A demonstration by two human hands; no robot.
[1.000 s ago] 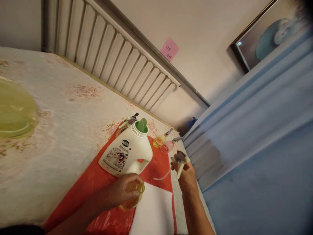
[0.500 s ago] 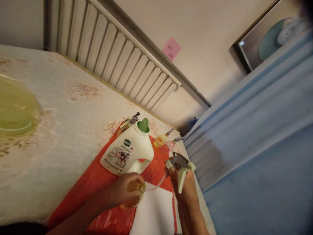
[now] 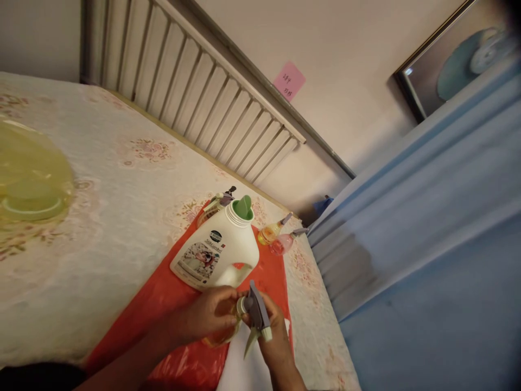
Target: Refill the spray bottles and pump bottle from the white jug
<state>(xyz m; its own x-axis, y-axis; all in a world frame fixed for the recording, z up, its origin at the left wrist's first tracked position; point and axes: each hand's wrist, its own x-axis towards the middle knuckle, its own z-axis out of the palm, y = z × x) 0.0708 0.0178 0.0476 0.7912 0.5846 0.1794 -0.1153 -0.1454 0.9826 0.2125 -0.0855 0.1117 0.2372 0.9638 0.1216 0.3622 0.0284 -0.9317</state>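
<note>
left hand [image 3: 211,315]: bare, no glove, ring or watch seen | left forearm: uncovered, no sleeve seen | right hand [image 3: 274,339]: bare, nothing worn | right forearm: uncovered to frame edge | fingers [image 3: 228,296]: unadorned

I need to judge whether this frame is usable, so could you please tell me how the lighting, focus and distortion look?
Head view: warm, dim indoor light casts everything orange. The frame is strongly tilted, and the radiator slats fan out. The green basin at the left edge is soft and smeared. The left hand, right hand and spray head are slightly blurred. The white jug's label is unreadable.
</note>
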